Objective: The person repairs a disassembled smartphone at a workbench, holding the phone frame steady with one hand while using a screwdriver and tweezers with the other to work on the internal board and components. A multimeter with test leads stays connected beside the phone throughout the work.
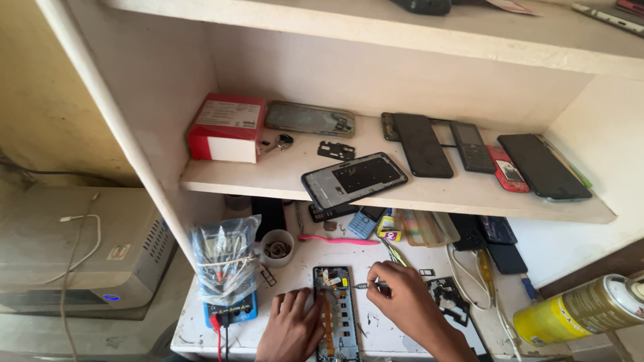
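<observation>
The left hand (290, 330) lies with fingers spread flat, pressing the left edge of the opened phone (335, 312) on the white bench; the right hand (401, 299), just right of the phone, has its fingers closed on a small screwdriver (363, 286) whose tip touches the phone's upper part. Left of the phone stands a blue multimeter (228, 275) wrapped in clear plastic. On the shelf above it sits a red-and-white box (225, 127) with a pale label, and far right of the phone a yellow spray can (582, 312) lies tilted.

Head camera, steeply downward over a cluttered workbench (402, 335), near, shelves ahead.
</observation>
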